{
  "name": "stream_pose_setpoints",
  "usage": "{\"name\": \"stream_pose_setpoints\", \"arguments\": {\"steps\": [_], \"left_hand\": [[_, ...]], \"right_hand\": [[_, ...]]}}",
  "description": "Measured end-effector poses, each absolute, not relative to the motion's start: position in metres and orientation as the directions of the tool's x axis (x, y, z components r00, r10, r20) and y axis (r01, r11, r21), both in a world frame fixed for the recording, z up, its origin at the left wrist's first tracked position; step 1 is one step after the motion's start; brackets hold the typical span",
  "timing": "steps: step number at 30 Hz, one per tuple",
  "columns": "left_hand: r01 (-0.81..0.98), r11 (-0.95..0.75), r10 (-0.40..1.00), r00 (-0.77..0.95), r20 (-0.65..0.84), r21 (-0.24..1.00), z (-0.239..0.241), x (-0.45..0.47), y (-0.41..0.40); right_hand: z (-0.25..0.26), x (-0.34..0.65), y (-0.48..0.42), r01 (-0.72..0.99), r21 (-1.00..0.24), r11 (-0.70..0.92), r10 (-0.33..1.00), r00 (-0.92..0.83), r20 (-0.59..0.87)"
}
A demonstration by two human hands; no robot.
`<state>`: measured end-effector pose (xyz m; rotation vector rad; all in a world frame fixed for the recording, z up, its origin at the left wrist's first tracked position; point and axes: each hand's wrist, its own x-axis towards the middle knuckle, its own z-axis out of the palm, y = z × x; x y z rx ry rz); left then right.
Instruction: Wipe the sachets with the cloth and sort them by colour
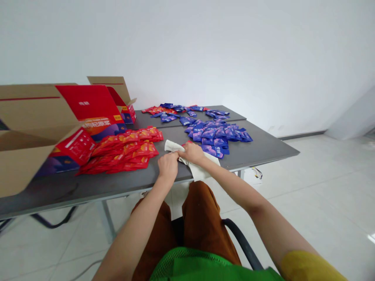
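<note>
A white cloth lies bunched at the table's front edge, and one corner hangs over it. My left hand is closed at the cloth's left part, with the fingers curled. Right beside it, touching, my right hand is wrapped round the folded cloth. Just behind my right hand is a pile of blue-purple sachets; a bit of red shows between, too small to name. To the left of my hands, red sachets lie in overlapping rows.
An open red and blue carton with raised flaps stands on the left of the grey table. Behind it is a second open carton. Mixed red and blue sachets lie at the back. A black chair armrest is beside my leg.
</note>
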<state>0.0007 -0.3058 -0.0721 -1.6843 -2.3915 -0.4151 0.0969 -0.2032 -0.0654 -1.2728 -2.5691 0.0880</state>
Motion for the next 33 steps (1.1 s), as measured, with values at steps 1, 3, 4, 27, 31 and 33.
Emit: {"name": "stream_pose_setpoints", "arguments": {"steps": [1, 3, 4, 27, 31, 33], "left_hand": [[0.940, 0.320, 0.888, -0.342, 0.306, 0.122, -0.073, 0.000, -0.305], [0.938, 0.329, 0.887, -0.346, 0.305, 0.108, -0.073, 0.002, -0.305], [0.938, 0.334, 0.887, -0.347, 0.304, 0.096, -0.073, 0.004, -0.305], [0.913, 0.404, 0.867, -0.401, 0.295, 0.055, -0.069, 0.008, -0.305], [0.917, 0.397, 0.869, -0.389, 0.306, 0.038, -0.070, 0.008, -0.306], [0.918, 0.395, 0.868, -0.383, 0.317, 0.028, -0.071, 0.008, -0.306]], "right_hand": [[-0.067, 0.096, -0.205, 0.772, -0.182, 0.609, 0.791, -0.572, 0.219], [-0.067, 0.095, -0.205, 0.782, -0.195, 0.593, 0.802, -0.550, 0.234], [-0.067, 0.095, -0.204, 0.792, -0.198, 0.578, 0.812, -0.533, 0.240], [-0.063, 0.100, -0.182, 0.812, -0.197, 0.550, 0.830, -0.503, 0.241], [-0.063, 0.103, -0.174, 0.806, -0.195, 0.560, 0.823, -0.512, 0.247], [-0.063, 0.105, -0.174, 0.788, -0.186, 0.587, 0.804, -0.540, 0.250]]}}
